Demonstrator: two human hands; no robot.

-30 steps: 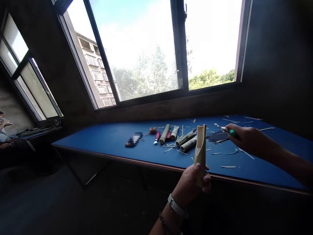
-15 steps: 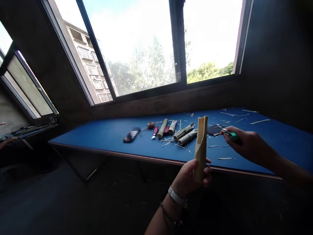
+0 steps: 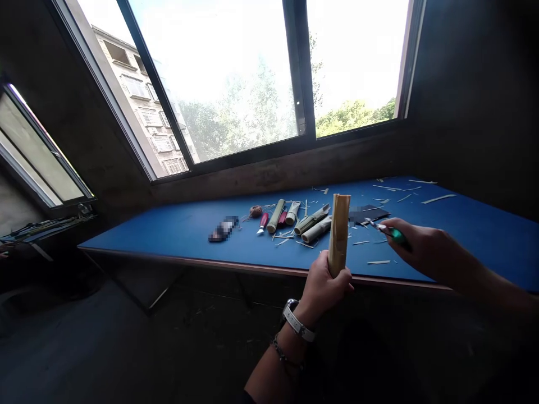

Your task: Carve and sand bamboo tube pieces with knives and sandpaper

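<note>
White, the strap of a wristwatch point(image 3: 300, 326) circles the left wrist at the lower centre of the frame, with a dark beaded bracelet point(image 3: 281, 352) below it. The left hand point(image 3: 326, 283) is wrapped round the lower end of a pale yellow, cut-open bamboo tube point(image 3: 340, 238), which stands nearly upright right of centre. At the right, the right hand point(image 3: 421, 241) grips a green-handled knife point(image 3: 398, 235), its blade pointing left, apart from the tube.

Beyond them a long, matt blue tabletop point(image 3: 177, 238) with a reddish-brown front edge stretches across the frame. Pale, thin shavings point(image 3: 379, 262) are scattered over its right half. Near its middle lie greenish-tan bamboo pieces point(image 3: 276, 217), a red-handled knife point(image 3: 263, 220) and a brown ball of twine point(image 3: 255, 211); a dark flat sheet point(image 3: 377, 213) lies behind the green-handled knife.

Left of these, pixelation covers part of a dark, oblong object point(image 3: 216, 237); any lettering there cannot be made out. More strips clutter another worktop point(image 3: 42, 229) at the left edge. Behind, a rough, dim wall point(image 3: 261, 180) holds a dark-framed window point(image 3: 300, 73), showing a pale apartment block point(image 3: 137, 87) and green trees point(image 3: 353, 116) outside.
</note>
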